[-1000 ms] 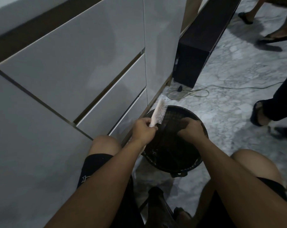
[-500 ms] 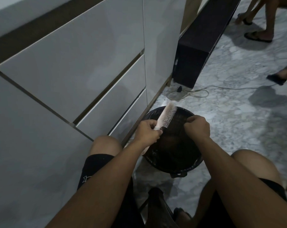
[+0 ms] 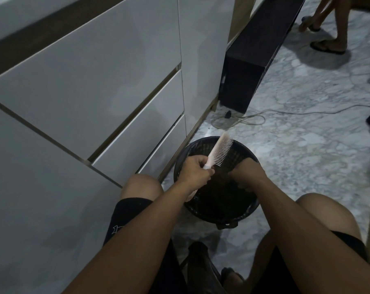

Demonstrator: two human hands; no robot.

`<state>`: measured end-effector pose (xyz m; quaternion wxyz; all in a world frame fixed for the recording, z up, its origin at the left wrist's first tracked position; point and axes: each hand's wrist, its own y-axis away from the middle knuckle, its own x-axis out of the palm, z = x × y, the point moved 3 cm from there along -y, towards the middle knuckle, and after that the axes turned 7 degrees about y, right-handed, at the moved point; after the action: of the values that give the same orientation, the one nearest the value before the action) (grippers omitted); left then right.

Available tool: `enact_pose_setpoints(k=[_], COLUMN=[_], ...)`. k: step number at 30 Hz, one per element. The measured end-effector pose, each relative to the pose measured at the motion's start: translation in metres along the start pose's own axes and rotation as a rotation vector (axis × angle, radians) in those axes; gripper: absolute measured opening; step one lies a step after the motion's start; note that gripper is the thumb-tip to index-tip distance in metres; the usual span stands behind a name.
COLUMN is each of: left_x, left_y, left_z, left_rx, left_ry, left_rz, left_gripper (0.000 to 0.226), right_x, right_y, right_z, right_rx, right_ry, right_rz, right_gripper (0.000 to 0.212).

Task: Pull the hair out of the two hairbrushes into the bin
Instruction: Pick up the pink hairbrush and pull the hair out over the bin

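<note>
A pale pink hairbrush (image 3: 221, 150) is tilted over the black mesh bin (image 3: 252, 205), bristles facing right. My left hand (image 3: 193, 171) grips its handle at the bin's left rim. My right hand (image 3: 248, 174) hangs over the bin's right half, just right of the bristles' lower end, with its fingers curled shut and pointing down into the bin. Against the dark bin I cannot make out any hair in those fingers. Only one hairbrush is in view.
White drawer fronts (image 3: 116, 92) stand close on the left. A dark low cabinet (image 3: 250, 66) and a loose cable (image 3: 286, 112) lie beyond the bin on the marble floor. Other people's feet (image 3: 328, 45) are at the upper right. My knees flank the bin.
My right hand rose to the brush's bristles, then dropped back down over the bin. The brush shifted slightly right. The feet in the background moved.
</note>
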<state>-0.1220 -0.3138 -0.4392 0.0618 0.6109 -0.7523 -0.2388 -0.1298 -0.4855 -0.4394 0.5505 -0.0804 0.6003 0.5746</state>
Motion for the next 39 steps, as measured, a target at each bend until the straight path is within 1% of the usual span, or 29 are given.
enact_pose_setpoints(k=[1, 3, 5, 7, 10, 13, 15, 17, 18, 20, 21, 23, 24, 25, 26, 28, 29, 30, 31, 33, 34, 36, 38, 39], left_x=[0.002, 0.004, 0.005, 0.005, 0.005, 0.005, 0.005, 0.003, 0.003, 0.002, 0.002, 0.001, 0.0, 0.0, 0.0, -0.001, -0.001, -0.001, -0.002, -0.002, -0.002, -0.003, -0.004, -0.004], left_y=[-0.001, -0.002, -0.003, -0.004, -0.003, -0.002, -0.001, 0.0, 0.0, 0.0, 0.0, 0.0, 0.001, 0.001, 0.001, 0.001, 0.001, 0.001, 0.001, 0.001, 0.002, 0.002, 0.002, 0.002], left_z=[0.0, 0.0, -0.001, -0.002, -0.004, -0.006, -0.007, -0.008, -0.008, -0.009, -0.01, -0.01, -0.01, -0.01, -0.01, -0.009, -0.009, -0.01, -0.01, -0.009, -0.01, -0.009, -0.01, -0.01], left_rx=[0.002, 0.004, 0.009, 0.019, 0.03, 0.032, 0.03, 0.024, 0.019, 0.014, 0.014, 0.021, 0.024, 0.025, 0.026, 0.027, 0.028, 0.029, 0.03, 0.032, 0.032, 0.03, 0.028, 0.029], left_ry=[-0.003, -0.008, -0.005, -0.008, -0.004, 0.002, -0.004, -0.007, -0.005, -0.003, -0.003, -0.006, -0.009, -0.009, -0.005, 0.005, 0.007, 0.009, 0.013, 0.012, 0.006, 0.002, 0.01, 0.011], left_rz=[0.005, 0.007, -0.005, -0.018, -0.042, -0.056, -0.064, -0.068, -0.065, -0.058, -0.057, -0.059, -0.059, -0.061, -0.063, -0.064, -0.065, -0.065, -0.066, -0.062, -0.06, -0.062, -0.069, -0.07], left_gripper=[0.026, 0.025, 0.021, 0.019, 0.021, 0.026, 0.027, 0.025, 0.023, 0.023, 0.024, 0.024, 0.024, 0.023, 0.022, 0.021, 0.021, 0.021, 0.021, 0.022, 0.023, 0.023, 0.022, 0.022], right_x=[0.003, 0.002, -0.005, -0.012, -0.018, -0.025, -0.03, -0.032, -0.031, -0.029, -0.029, -0.028, -0.028, -0.028, -0.029, -0.026, -0.024, -0.021, -0.02, -0.022, -0.022, -0.022, -0.021, -0.019], right_y=[0.002, 0.005, 0.007, 0.005, 0.005, 0.011, 0.012, 0.012, 0.011, 0.012, 0.013, 0.014, 0.013, 0.012, 0.009, 0.004, 0.005, 0.007, 0.009, 0.011, 0.012, 0.012, 0.011, 0.013], right_z=[0.0, -0.001, -0.001, 0.001, 0.002, 0.004, 0.005, 0.006, 0.006, 0.005, 0.004, 0.004, 0.004, 0.004, 0.003, 0.0, 0.0, 0.001, 0.001, 0.005, 0.006, 0.009, 0.01, 0.012], right_rx=[-0.032, -0.068, -0.065, -0.048, 0.01, 0.033, -0.005, -0.072, -0.098, -0.08, -0.039, 0.071, 0.136, 0.164, 0.148, 0.104, 0.09, 0.078, 0.069, 0.053, 0.046, 0.005, -0.097, -0.148], right_ry=[0.085, 0.17, 0.139, 0.08, 0.022, 0.061, 0.026, -0.105, -0.197, -0.43, -0.591, -0.971, -1.07, -1.063, -0.943, -0.528, -0.359, -0.259, -0.207, -0.177, -0.19, -0.225, -0.259, -0.331], right_rz=[0.005, -0.056, -0.136, -0.171, -0.245, -0.393, -0.466, -0.495, -0.482, -0.417, -0.366, -0.16, -0.062, -0.02, -0.05, -0.23, -0.293, -0.307, -0.313, -0.268, -0.246, -0.275, -0.316, -0.277], right_gripper=[0.03, 0.035, 0.036, 0.042, 0.048, 0.045, 0.037, 0.021, 0.014, 0.014, 0.013, 0.008, 0.009, 0.017, 0.025, 0.038, 0.042, 0.04, 0.033, 0.02, 0.018, 0.024, 0.029, 0.035])
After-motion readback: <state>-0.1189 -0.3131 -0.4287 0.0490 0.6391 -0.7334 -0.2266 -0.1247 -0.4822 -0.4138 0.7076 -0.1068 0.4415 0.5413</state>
